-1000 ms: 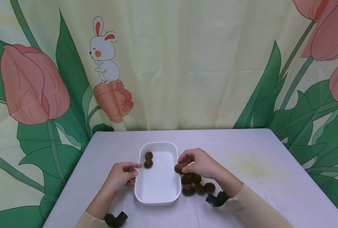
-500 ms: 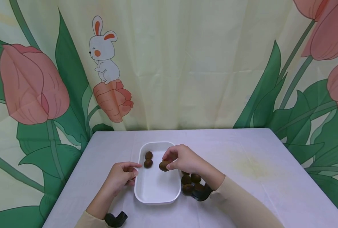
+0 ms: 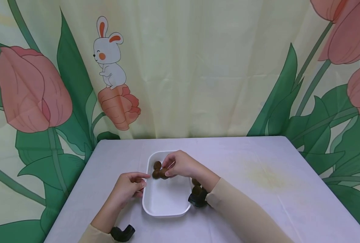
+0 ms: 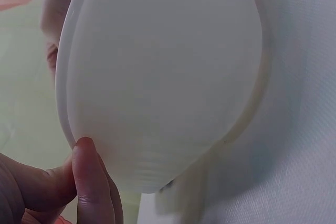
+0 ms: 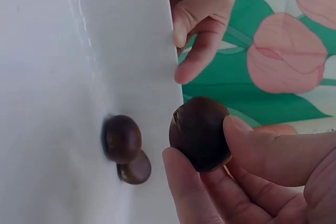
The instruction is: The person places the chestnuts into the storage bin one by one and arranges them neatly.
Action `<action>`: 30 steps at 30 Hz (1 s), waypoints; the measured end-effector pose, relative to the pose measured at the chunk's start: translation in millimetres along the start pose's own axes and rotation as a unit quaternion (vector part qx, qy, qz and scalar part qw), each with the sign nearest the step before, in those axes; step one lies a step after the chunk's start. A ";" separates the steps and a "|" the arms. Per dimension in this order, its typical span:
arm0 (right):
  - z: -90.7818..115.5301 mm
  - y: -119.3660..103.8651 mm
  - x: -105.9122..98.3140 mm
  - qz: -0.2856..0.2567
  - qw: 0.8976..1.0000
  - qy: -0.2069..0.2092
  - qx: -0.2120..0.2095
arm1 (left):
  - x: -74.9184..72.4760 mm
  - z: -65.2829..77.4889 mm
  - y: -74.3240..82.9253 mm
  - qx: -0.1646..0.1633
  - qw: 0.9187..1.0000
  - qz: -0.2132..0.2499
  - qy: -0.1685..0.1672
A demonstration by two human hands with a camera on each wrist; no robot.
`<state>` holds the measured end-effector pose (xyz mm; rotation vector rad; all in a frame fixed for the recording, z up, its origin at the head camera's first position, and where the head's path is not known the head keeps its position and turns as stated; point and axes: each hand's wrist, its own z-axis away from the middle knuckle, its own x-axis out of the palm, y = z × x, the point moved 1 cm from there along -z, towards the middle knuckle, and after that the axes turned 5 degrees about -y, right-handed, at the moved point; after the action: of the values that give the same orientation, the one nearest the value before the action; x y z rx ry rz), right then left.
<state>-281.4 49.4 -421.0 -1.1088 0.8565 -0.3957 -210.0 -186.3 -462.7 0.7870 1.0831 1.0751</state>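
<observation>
Between thumb and fingers of my right hand (image 3: 181,164) is a brown chestnut (image 5: 199,134), held over the left part of the white tray (image 3: 168,202). In the head view it overlaps the nearer of two chestnuts lying in the tray. The right wrist view shows those two, one chestnut (image 5: 123,139) touching another chestnut (image 5: 136,168), below the held one. My left hand (image 3: 128,187) grips the tray's left rim with its fingertips. In the left wrist view its fingers (image 4: 89,177) press against the tray's outer wall.
Right of the tray, several loose chestnuts (image 3: 196,190) lie on the white tablecloth (image 3: 243,189), partly hidden by my right wrist and its black wrist camera (image 3: 198,198). Another black wrist camera (image 3: 122,233) sits on my left wrist. A printed curtain (image 3: 198,84) hangs behind the table.
My right hand has carried a chestnut leftward from the loose pile, over the tray's right rim, to beside the two chestnuts inside. The left hand stays at the tray's left rim.
</observation>
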 end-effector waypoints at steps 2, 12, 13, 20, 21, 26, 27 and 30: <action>-4.3 -2.0 2.9 -0.006 1.000 -0.003 0.005 | -0.6 -0.5 -0.4 -0.002 1.000 -0.001 0.000; -21.4 4.6 15.0 -0.038 0.999 0.011 0.027 | -2.4 -1.6 -0.8 -0.004 1.000 -0.001 -0.003; -22.4 5.6 16.3 -0.038 0.999 0.011 0.027 | -2.5 -1.5 -0.7 -0.003 1.000 -0.001 -0.003; -26.6 7.9 23.2 -0.041 0.999 -0.001 0.036 | -2.1 -1.3 -0.8 0.001 1.000 0.003 -0.002; -27.5 8.5 24.1 -0.040 0.998 -0.003 0.040 | -1.9 -1.4 -1.1 0.003 1.000 0.004 -0.002; -31.4 13.4 28.8 -0.039 0.998 -0.005 0.055 | -1.2 -1.8 -2.4 0.011 1.000 0.015 -0.007; -31.8 14.4 29.7 -0.040 0.998 -0.004 0.057 | -1.1 -2.0 -2.8 0.012 1.000 0.016 -0.008; -33.1 17.7 31.6 -0.036 0.998 0.002 0.061 | -1.0 -2.4 -3.3 0.012 1.000 0.015 -0.009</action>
<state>-289.2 15.5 -455.5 -1.0279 0.7875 -0.5031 -211.4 -188.3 -466.2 0.8332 1.0729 1.0804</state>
